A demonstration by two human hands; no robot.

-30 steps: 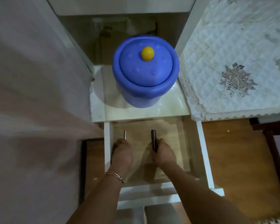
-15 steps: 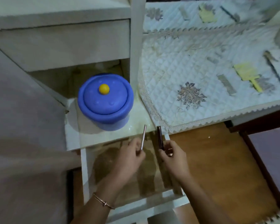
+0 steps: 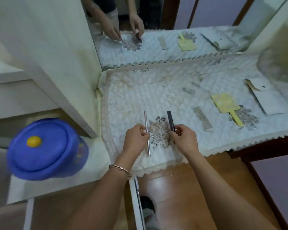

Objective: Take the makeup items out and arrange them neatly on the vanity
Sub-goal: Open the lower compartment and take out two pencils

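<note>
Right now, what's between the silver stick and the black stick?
Between the silver stick and black stick lies an embroidered flower, in the head view.

Vanity cloth (image 3: pixel 173 90): white, diamond-quilted; edged in beige scalloped lace.
Floral motif (image 3: pixel 159 131): embroidered in grey and beige.
Cosmetic pencil (image 3: pixel 146 121): pale metallic pink-silver.
Cosmetic tube (image 3: pixel 170 120): black.
Comb (image 3: pixel 202 120): grey.
Hand mirror (image 3: pixel 225 103): pale yellow, faintly printed with small marks.
Pouch (image 3: pixel 264 100): white, flap marked with one dark dot.
Lidded tub (image 3: pixel 45 156): blue.
Lid knob (image 3: pixel 34 141): yellow.
Bracelet (image 3: pixel 119 167): rose-gold.
Floor (image 3: pixel 173 185): orange-brown wood.
</note>
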